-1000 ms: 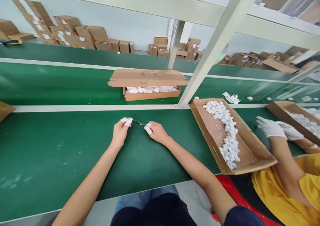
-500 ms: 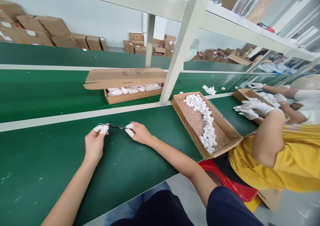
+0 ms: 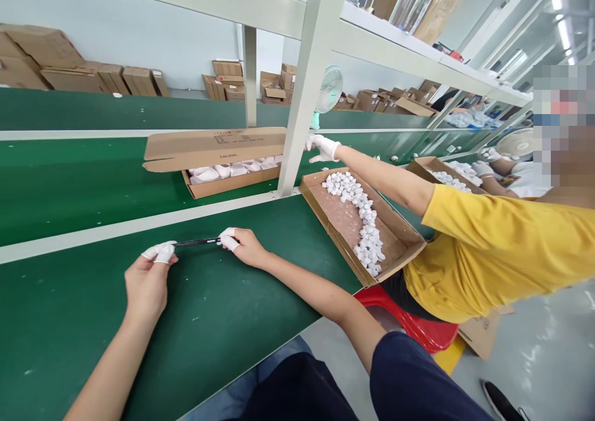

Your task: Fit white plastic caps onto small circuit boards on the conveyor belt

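Observation:
My right hand (image 3: 244, 245), with white covers on its fingertips, pinches the rear end of slim black tweezers (image 3: 198, 242). Their front end runs to the closed fingertips of my left hand (image 3: 147, 278). White covers on those fingers blend with whatever is pinched there, so I cannot make it out. Both hands are held over the green table (image 3: 260, 309). To their right lies a shallow cardboard tray (image 3: 400, 247) with many small white folded pieces (image 3: 367, 222) heaped in a curved band.
An open carton (image 3: 232, 182) of white pieces stands behind the rail, beside a pale upright post (image 3: 304, 92). A co-worker in a yellow shirt (image 3: 506, 247) sits at the right, one gloved hand (image 3: 324, 148) reaching past the tray. Another tray (image 3: 446, 172) lies beyond.
The view has turned somewhat to the right. The tweezers' tips, which showed beyond my left fingers, are now hidden at them. The co-worker's gloved hand has reached forward across the tray.

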`<state>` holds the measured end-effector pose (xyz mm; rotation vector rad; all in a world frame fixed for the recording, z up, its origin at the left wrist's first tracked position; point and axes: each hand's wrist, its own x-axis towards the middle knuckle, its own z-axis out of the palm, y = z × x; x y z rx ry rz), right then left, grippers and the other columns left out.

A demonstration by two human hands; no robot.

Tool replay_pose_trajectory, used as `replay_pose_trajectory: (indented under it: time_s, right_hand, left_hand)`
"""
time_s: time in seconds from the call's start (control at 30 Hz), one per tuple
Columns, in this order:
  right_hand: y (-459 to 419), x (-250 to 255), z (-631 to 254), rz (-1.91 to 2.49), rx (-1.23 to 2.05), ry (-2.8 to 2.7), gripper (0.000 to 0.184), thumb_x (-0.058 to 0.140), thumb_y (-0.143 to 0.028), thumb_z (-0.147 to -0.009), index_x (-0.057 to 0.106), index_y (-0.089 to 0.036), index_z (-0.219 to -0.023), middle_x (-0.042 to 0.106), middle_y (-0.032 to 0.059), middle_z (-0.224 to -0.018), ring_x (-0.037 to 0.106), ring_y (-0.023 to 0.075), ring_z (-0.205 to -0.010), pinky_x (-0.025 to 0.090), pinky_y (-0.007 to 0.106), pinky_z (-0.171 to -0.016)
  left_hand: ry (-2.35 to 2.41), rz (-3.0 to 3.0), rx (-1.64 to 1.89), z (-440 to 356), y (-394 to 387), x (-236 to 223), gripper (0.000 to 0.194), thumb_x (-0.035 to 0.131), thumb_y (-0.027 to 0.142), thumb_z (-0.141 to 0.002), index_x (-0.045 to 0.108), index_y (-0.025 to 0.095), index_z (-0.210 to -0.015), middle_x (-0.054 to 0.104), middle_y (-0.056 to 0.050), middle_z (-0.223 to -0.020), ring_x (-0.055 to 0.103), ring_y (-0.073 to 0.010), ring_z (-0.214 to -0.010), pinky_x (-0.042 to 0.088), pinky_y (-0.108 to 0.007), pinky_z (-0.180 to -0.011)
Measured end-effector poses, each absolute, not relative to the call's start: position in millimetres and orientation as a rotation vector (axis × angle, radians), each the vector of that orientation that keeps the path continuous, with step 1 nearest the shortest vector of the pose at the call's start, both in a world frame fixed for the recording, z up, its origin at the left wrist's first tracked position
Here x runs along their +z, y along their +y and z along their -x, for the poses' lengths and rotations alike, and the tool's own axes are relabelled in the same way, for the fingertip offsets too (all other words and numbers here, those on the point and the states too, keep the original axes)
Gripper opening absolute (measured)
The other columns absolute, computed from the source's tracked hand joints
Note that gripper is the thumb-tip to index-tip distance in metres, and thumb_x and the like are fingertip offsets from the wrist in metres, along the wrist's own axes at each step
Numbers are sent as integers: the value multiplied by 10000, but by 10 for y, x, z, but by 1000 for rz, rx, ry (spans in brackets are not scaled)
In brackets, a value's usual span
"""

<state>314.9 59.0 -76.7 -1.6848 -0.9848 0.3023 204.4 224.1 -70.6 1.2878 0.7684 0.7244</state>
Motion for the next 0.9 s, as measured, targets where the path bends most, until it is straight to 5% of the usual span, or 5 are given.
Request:
replay_pose_trajectory:
  time_s: [0.53,0.9]
  right_hand:
    - [662,-926,-3226,1607,357,-745,238,465,-325,-907,541,-140,-778,539,-6,-711,496,101,-673,376,208,-669]
    - [663,-901,-3251,1475,444,-643,222,453,-267,-904,513,-126,-744,522,-5,-700,468,72,-598,388,196,-632]
  left_hand:
    - [759,-1307,688,-2031,2228,-705,240,731,295,-485,651,181,-680,633,32,-769,537,-118,-741,452,-312,-831]
    - [695,-1231,696,-2053,2191,-663,162,669,256,-540,624,148,-653,577,5,-679,508,-122,-684,443,-303,-723]
